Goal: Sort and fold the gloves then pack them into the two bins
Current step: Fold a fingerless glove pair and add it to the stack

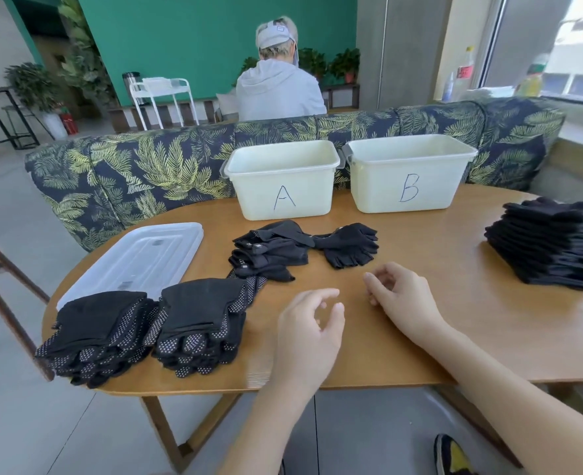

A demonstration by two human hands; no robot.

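Wooden table (pixel 454 323) seen from the wearer's head, all positions given relative to bin A (pixel 284 180). Bin A, a white tub marked with a handwritten "A", stands at the far edge of the table; bin B (pixel 409 173), marked "B", stands just beside it to the right, the two nearly touching. Directly in front of bin A lies a loose heap of black gloves (pixel 269 250), with a spread pair (pixel 350 245) beside the heap to its right. Nearer the viewer and left of bin A, two dotted stacks (pixel 146 330) of folded gloves sit side by side at the table's near edge. A clear lid (pixel 136 260) lies flat to the front-left of bin A, its near end under the stacks. Far to the right, beyond bin B, rests a tall plain stack (pixel 554 250). Left hand (pixel 309 332) and right hand (pixel 401 296) hover over bare wood in front of bin A, apart from each other, fingers loosely curled and holding nothing. Behind bin A runs a leaf-print sofa (pixel 153 166), with a seated person (pixel 278 87) beyond it, back turned.
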